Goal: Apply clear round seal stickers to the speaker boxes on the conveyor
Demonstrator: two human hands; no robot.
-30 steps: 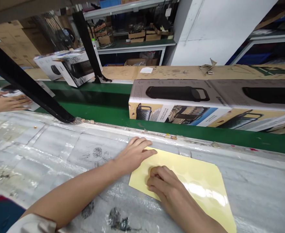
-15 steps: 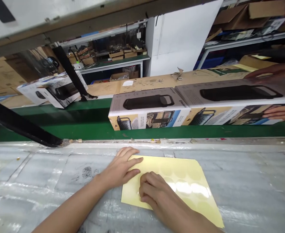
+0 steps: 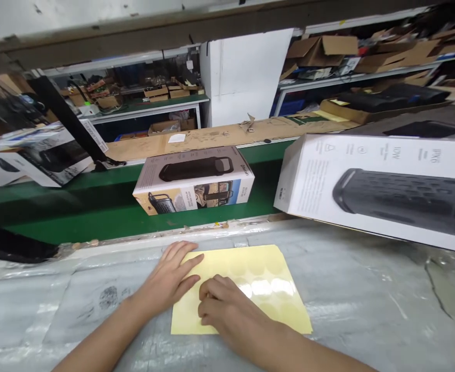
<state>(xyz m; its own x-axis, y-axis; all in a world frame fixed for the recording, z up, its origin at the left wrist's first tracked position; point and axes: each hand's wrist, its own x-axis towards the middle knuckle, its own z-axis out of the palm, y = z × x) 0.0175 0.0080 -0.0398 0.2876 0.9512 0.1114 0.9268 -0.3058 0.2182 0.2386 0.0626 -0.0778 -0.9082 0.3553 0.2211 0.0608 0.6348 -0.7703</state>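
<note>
A pale yellow sheet [image 3: 188, 315] with rows of round clear stickers [image 3: 261, 287] lies on the plastic-covered table. My left hand [image 3: 173, 276] rests on its upper left part, fingers spread and pressing lightly. Over the left half of the sheet is my right hand [image 3: 227, 307], fingers curled with thumb and index finger pinched together. Whatever those fingertips hold, if anything, is hidden. Light glares off the middle row of stickers.
Beyond the table's edge runs a green belt [image 3: 114, 227] with a printed speaker box [image 3: 194, 181] on it. A larger-looking speaker box [image 3: 316, 181] juts over the table at right. Black posts [image 3: 66, 119] and more boxes [image 3: 52, 155] are at left.
My view has turned right, shifting the scene leftward. At right, a speaker box now juts over the table, and the other person's hands are out of sight. My hands stay on the sheet.
</note>
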